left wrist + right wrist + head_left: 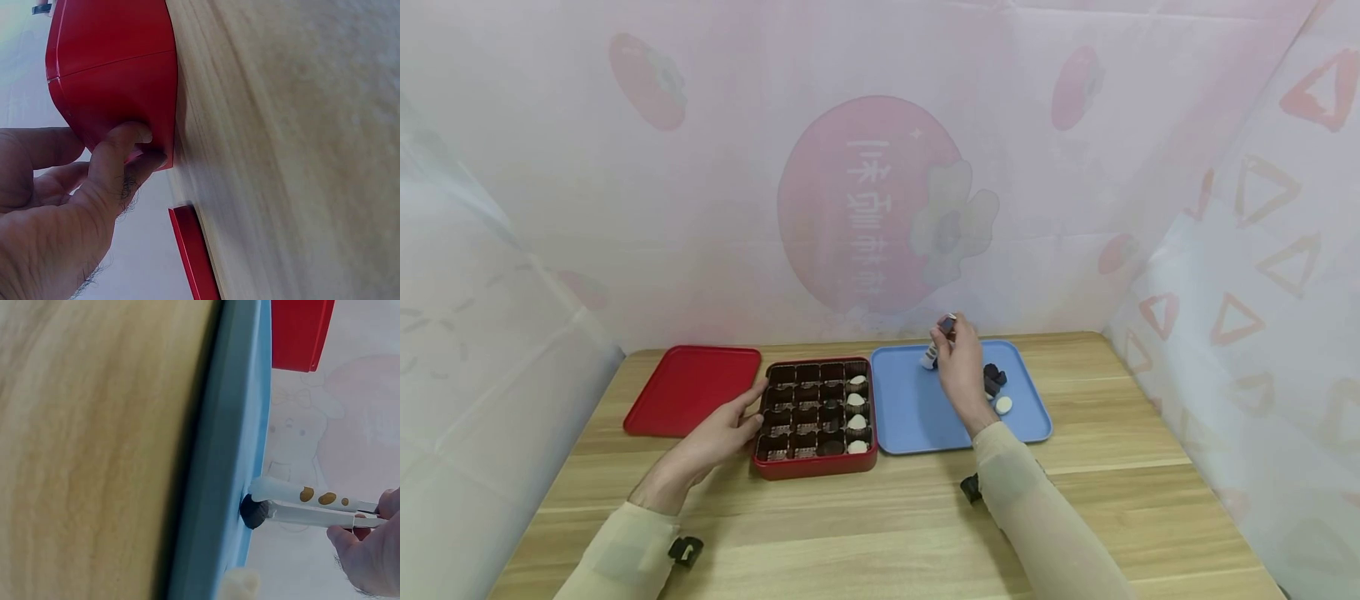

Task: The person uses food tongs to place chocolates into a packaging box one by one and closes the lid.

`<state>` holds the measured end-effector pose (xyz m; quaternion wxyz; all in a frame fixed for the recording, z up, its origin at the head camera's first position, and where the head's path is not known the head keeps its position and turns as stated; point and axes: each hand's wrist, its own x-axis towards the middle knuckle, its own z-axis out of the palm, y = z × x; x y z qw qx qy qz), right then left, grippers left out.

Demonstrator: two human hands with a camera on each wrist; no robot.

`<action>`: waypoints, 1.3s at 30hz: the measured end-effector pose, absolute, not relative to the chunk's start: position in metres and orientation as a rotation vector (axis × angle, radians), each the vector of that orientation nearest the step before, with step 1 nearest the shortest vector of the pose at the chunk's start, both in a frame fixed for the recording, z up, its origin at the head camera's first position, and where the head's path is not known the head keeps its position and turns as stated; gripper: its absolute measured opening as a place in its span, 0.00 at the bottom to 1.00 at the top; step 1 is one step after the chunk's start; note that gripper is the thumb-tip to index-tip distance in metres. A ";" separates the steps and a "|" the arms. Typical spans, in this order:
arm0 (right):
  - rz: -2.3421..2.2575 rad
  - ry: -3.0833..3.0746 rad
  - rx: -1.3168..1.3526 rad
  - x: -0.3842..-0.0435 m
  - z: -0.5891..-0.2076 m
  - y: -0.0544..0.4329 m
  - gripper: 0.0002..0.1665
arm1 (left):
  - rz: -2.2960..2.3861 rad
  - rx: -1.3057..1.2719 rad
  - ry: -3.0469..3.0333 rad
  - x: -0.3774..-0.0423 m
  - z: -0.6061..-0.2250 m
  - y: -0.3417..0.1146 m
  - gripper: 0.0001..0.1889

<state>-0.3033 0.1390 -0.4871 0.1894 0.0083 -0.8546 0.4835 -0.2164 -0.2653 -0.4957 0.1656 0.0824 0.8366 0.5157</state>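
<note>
My left hand (726,429) touches the left side of a red box (816,470), its fingertips against the wall in the left wrist view. Dark compartments fill the box; white chocolates (857,422) stand in the right column and dark chocolates (831,448) sit in the column beside it. Over the blue tray (913,421), my right hand (962,367) holds white tongs (284,489) with gold spots, tips pointing down. At those tips is a dark round chocolate (253,513), close to the tray surface.
Right of the right hand, several dark chocolates (992,385) and a white chocolate (1003,406) lie on the blue tray. A flat red lid (696,392) lies left of the box. Behind the wooden table (865,533) hangs a printed pink cloth (715,208).
</note>
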 end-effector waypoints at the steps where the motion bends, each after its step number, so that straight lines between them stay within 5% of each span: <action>1: 1.354 -2.411 0.019 -0.303 -0.488 0.140 0.11 | 1.469 0.233 2.382 -0.216 -0.496 -0.265 0.40; 39: 1.352 -2.373 0.163 -0.281 -0.461 0.109 0.09 | 1.435 0.270 2.414 -0.218 -0.496 -0.265 0.40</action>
